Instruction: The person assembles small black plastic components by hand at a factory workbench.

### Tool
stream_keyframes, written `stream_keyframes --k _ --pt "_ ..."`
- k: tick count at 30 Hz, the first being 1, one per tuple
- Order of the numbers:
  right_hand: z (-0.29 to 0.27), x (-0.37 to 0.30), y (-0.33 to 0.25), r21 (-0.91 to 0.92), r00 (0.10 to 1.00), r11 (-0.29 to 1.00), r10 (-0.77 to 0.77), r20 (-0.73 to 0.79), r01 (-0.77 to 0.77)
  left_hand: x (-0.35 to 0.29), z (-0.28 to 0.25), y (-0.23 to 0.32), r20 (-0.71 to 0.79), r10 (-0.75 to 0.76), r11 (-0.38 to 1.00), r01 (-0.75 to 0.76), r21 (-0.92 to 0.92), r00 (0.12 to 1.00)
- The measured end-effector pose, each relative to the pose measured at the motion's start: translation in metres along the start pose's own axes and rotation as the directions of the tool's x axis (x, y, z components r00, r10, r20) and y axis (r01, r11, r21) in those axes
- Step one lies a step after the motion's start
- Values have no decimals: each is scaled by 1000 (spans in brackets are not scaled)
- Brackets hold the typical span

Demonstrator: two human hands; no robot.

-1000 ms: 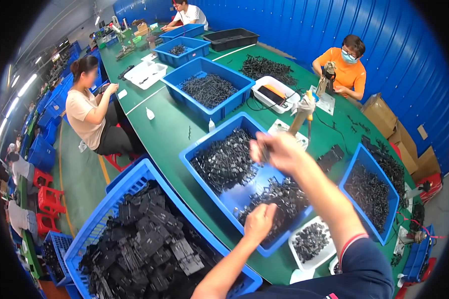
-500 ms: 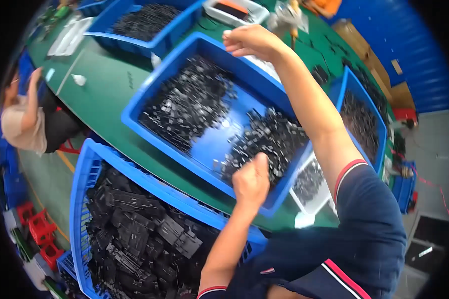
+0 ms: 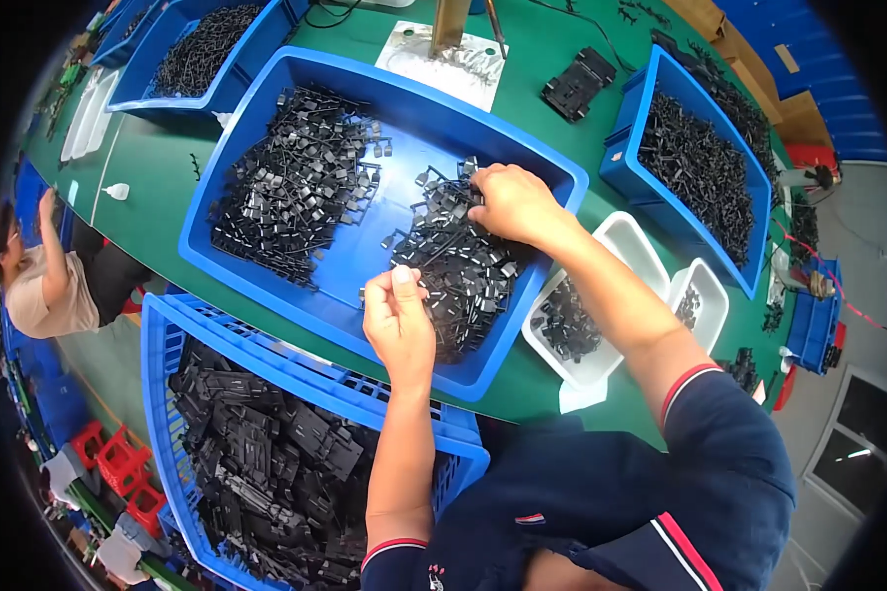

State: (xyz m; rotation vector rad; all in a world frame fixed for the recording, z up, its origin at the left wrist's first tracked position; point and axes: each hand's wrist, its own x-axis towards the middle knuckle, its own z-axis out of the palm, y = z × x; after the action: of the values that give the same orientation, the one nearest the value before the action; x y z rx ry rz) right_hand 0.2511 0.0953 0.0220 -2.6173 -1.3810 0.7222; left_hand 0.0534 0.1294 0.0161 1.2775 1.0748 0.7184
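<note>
A large blue bin on the green table holds two heaps of small black plastic parts. My left hand hovers over the nearer heap, fingers pinched on a small black part. My right hand rests on the far side of that heap, fingers curled down into the parts; what it grips is hidden.
A blue crate of larger black pieces stands below left. Two white trays with black parts sit right of the bin, another blue bin beyond them. A seated person is at the left edge.
My right hand has come down from the bin's far rim onto the heap of parts. My left hand has risen to the heap. The view has tilted further down.
</note>
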Motion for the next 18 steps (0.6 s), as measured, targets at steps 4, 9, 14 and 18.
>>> stream_keyframes --k 4,9,14,18 --pt "16 10 7 12 994 1000 14 -112 -13 2 2 -1 5 27 998 -28 56 1000" --pt "4 11 9 156 996 984 86 29 -89 12 -5 -1 47 -18 999 20 -26 999" --pt "19 23 6 121 1000 993 -13 -19 16 38 -8 2 140 44 965 -78 250 989" --pt "9 22 17 281 997 958 -40 -66 57 54 -20 -3 194 83 865 -167 473 978"
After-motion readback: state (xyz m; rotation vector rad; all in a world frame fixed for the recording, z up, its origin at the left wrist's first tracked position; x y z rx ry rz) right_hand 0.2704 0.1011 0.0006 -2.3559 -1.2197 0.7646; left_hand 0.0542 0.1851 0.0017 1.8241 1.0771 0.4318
